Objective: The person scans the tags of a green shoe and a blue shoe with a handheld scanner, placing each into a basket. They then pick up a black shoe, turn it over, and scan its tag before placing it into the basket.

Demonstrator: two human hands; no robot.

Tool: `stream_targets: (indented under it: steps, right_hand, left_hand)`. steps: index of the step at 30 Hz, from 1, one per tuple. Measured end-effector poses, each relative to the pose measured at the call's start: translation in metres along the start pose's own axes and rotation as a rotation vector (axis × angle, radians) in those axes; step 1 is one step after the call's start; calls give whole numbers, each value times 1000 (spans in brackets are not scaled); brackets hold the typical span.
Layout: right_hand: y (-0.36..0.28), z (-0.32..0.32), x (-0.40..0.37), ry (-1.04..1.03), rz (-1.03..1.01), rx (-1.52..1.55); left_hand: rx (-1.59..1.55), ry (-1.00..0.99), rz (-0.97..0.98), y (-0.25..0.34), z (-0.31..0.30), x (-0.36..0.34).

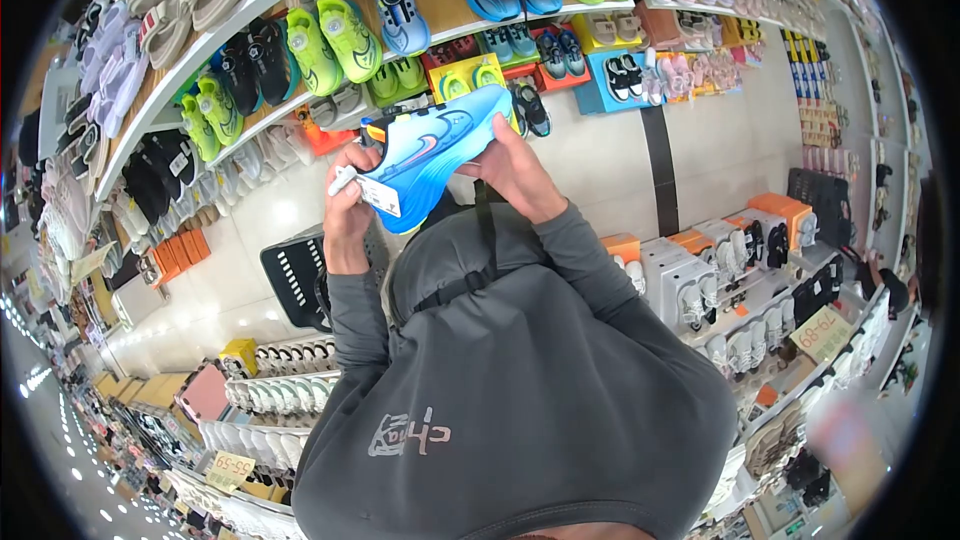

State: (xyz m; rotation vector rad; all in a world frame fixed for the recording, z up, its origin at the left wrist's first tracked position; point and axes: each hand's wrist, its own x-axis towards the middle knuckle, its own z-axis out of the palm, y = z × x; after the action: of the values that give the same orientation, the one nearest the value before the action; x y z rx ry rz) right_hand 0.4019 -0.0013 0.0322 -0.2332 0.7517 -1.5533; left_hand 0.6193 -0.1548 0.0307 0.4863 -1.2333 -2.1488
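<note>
A blue sneaker [440,145] with a dark swoosh outlined in pink is held up in front of my chest, its toe toward the right. My left hand [350,198] is closed around the heel end. Beside those fingers hangs a white paper tag [379,194], with a small pale grey-white piece [343,178] at my fingertips. My right hand [518,172] grips the toe end, thumb on the upper side and fingers underneath. The fingers below the sole are partly hidden.
Ahead, a curved shelf [290,2] carries lime sneakers [346,37], dark sneakers and sandals. Shoes on coloured boxes stand beneath it. A black slotted stool [290,280] is on the tiled floor at left. Racks of white shoes [740,350] stand at both sides behind me.
</note>
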Motion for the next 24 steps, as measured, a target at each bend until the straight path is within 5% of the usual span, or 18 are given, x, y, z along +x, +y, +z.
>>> stream_targets:
  steps: [15,24]
  right_hand:
    - [-4,-19,17,223,108,-5]
    - [-13,-44,32,261,107,-80]
  left_hand:
    - [109,113,-291,-7,13,-9]
    - [264,112,-293,-10,54,28]
